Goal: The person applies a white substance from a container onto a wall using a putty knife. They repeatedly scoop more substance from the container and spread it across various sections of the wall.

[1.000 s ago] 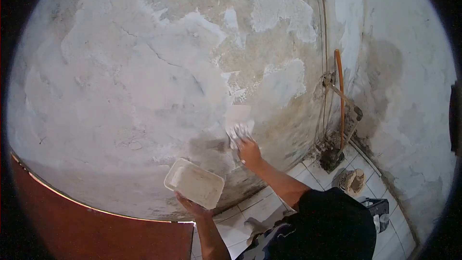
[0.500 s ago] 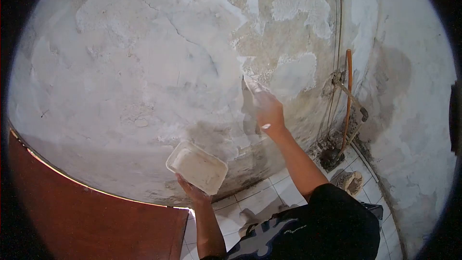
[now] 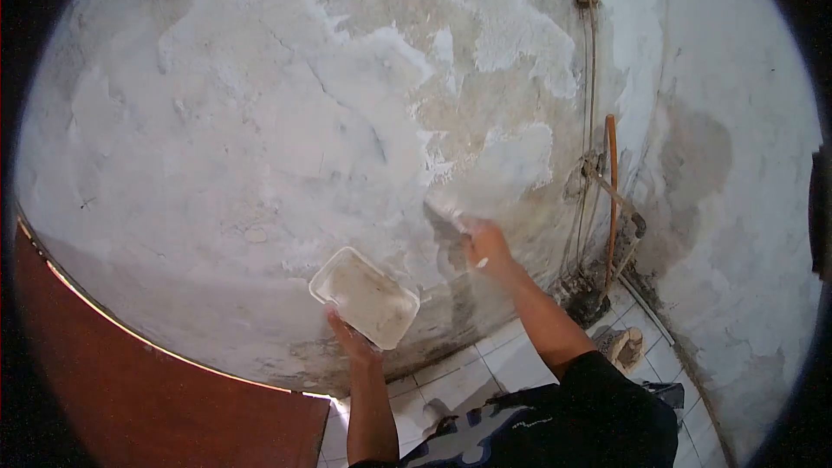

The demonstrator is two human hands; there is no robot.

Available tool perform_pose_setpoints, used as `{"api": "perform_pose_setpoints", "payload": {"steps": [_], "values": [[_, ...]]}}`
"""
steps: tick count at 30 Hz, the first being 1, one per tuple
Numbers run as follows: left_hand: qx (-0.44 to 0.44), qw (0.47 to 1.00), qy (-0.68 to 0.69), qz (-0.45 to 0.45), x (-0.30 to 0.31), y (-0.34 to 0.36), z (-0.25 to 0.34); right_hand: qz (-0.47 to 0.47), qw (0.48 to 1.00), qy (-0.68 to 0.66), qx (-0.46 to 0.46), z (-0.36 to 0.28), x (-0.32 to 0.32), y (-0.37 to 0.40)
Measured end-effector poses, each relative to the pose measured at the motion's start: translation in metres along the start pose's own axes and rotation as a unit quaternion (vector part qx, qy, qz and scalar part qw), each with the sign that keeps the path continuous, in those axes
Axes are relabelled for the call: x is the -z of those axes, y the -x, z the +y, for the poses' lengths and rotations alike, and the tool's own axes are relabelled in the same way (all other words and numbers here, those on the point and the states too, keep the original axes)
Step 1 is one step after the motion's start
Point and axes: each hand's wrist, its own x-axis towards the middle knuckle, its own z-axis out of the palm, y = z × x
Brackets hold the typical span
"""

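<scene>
A shallow pale tray [image 3: 368, 295], smeared with whitish paste, rests in my left hand [image 3: 351, 335], whose fingers grip its lower edge. My right hand [image 3: 485, 244] is closed round a scraper [image 3: 444, 210] with a pale, blurred blade. That blade lies at the wall [image 3: 303, 156], at the lower end of a fresh white patch. White paste marks the back of my right hand. Bare grey-brown plaster and white patches surround the blade, and a thin crack runs down the wall to its upper left.
An orange pipe [image 3: 612, 199] and a grey elbow pipe [image 3: 639, 225] stand by the corner at right. Below lies a white tiled floor [image 3: 459, 381] with a round, rough-looking object [image 3: 624, 348]. A reddish-brown panel [image 3: 165, 381] fills the lower left.
My right hand and the scraper have moved down the wall, leaving more white paste above. The view has shifted slightly, and the tray sits a little further right in it.
</scene>
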Motion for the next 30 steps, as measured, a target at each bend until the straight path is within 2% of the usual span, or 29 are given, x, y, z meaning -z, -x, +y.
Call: {"api": "perform_pose_setpoints", "payload": {"steps": [2, 3, 5, 6, 8, 10, 11, 16, 18, 20, 22, 24, 25, 27, 28, 30], "values": [[-0.016, 0.999, -0.029, -0.043, -0.011, -0.004, 0.000, 0.185, 0.982, 0.009, 0.026, 0.004, 0.019, -0.029], [-0.019, 0.999, -0.023, -0.023, -0.014, -0.008, 0.000, 0.190, 0.981, 0.008, 0.028, -0.005, 0.034, -0.047], [-0.023, 1.000, -0.015, -0.007, -0.019, -0.016, 0.001, 0.384, 0.923, -0.023, 0.010, -0.033, 0.060, -0.078], [-0.030, 1.000, -0.004, -0.009, -0.019, -0.018, 0.001, 0.386, 0.922, -0.023, 0.013, -0.027, 0.045, -0.087], [-0.038, 0.999, 0.012, -0.011, -0.020, -0.024, 0.001, 0.246, 0.966, 0.077, -0.015, -0.006, 0.005, -0.107], [-0.024, 0.999, 0.007, -0.021, -0.020, -0.029, 0.005, 0.181, 0.981, 0.066, -0.006, -0.025, -0.020, -0.081], [-0.022, 0.999, 0.018, -0.021, -0.030, -0.031, 0.006, 0.165, 0.983, 0.077, 0.027, -0.027, -0.030, -0.066], [-0.013, 0.997, 0.069, -0.026, -0.067, -0.036, 0.001, 0.128, 0.978, 0.088, 0.137, -0.013, 0.008, -0.034], [-0.013, 0.996, 0.080, -0.045, -0.082, -0.029, 0.004, -0.051, 0.988, 0.052, 0.134, 0.006, 0.037, -0.040], [-0.012, 0.994, 0.087, -0.063, -0.089, -0.025, 0.007, 0.002, 0.996, 0.056, 0.076, 0.007, 0.066, -0.049], [-0.003, 0.993, 0.078, -0.084, -0.090, -0.022, 0.008, 0.075, 0.990, 0.064, 0.103, 0.021, 0.096, -0.074], [-0.013, 0.995, 0.060, -0.078, -0.087, -0.022, 0.007, 0.212, 0.975, -0.058, -0.022, 0.022, 0.110, -0.095], [-0.021, 0.996, 0.042, -0.071, -0.086, -0.022, 0.007, 0.214, 0.975, -0.061, -0.017, 0.011, 0.115, -0.104], [-0.027, 0.998, 0.031, -0.055, -0.084, -0.020, 0.008, 0.334, 0.938, -0.075, 0.056, -0.010, 0.118, -0.120], [-0.027, 0.999, 0.021, -0.038, -0.082, -0.020, 0.008, 0.336, 0.937, -0.079, 0.061, -0.009, 0.106, -0.124], [-0.019, 0.999, 0.026, -0.025, -0.070, -0.022, 0.006, 0.255, 0.965, 0.055, 0.032, -0.007, 0.071, -0.115]]}}
